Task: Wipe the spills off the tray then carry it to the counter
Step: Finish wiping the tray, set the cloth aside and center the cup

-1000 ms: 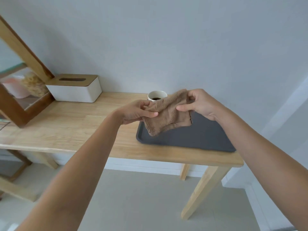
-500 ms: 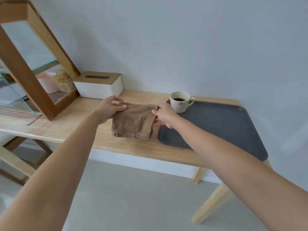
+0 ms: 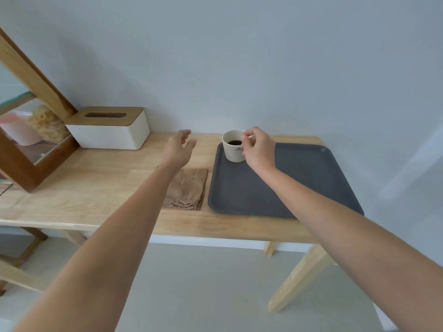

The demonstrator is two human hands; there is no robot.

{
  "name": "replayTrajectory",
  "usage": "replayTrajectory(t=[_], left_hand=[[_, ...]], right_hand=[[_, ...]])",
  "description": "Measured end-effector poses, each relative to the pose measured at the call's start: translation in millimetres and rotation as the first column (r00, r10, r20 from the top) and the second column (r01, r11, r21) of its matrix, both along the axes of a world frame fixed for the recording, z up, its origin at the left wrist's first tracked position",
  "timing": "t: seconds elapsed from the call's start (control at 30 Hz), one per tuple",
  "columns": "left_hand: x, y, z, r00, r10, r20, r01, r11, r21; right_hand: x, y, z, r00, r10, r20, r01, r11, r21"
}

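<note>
Moved: cloth (image 3: 185, 189) now down on counter (image 3: 96, 188), both my hands off it.
R fingers (image 3: 247, 137): pinched at cup (image 3: 233, 146) handle side, grip hidden.
L hand (image 3: 178, 148): fingers spread, holding nothing.
Tray (image 3: 311, 183): on counter, cup in far-left corner.
Risk: cup holds coffee; a tilted or jerky lift = fresh spill on tray.

The right hand (image 3: 259, 149) covered the cup's (image 3: 232, 149) handle side, so its grip could not be told. The left forearm hid the cloth's (image 3: 187, 189) left part. The wooden frame (image 3: 36, 92) at the table's (image 3: 96, 188) left end was cut by the picture's edge, its contents blurred.
</note>
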State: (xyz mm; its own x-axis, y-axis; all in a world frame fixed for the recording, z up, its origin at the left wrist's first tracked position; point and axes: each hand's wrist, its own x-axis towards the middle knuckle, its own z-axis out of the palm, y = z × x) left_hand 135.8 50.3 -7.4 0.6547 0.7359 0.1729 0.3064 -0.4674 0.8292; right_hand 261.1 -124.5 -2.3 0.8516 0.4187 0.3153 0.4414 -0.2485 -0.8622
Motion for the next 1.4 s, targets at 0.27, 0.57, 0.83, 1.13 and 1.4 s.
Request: replayTrajectory(t=[0.27,0.57,0.83,1.13,1.4], left_hand=[[69.4,-45.5,-16.1,0.979,-0.180,0.090,0.201,0.840,-0.503],[74.7,-55.9,-22.0,0.957,-0.213,0.196,0.287,0.791,-0.540],[67.3,-77.7,-22.7,0.946,-0.240,0.220,0.324,0.754,-0.572],[57.0,-139.4,-16.2,0.900,-0.350,0.260,0.434,0.677,-0.594],[55.6,-178.6,-19.0,0.873,-0.422,0.245,0.479,0.643,-0.598]], right_hand=[[71.3,-20.8,-23.9,0.975,-0.034,-0.221,0.000,0.989,-0.150],[75.7,-7.2,-41.5,0.863,0.143,-0.485,-0.148,0.989,0.027],[85.2,-25.2,-43.8,0.834,0.146,-0.531,-0.125,0.989,0.075],[90.5,-89.5,-37.7,0.827,0.087,-0.555,-0.037,0.994,0.101],[92.1,-135.5,-32.4,0.834,0.050,-0.550,-0.016,0.998,0.066]])
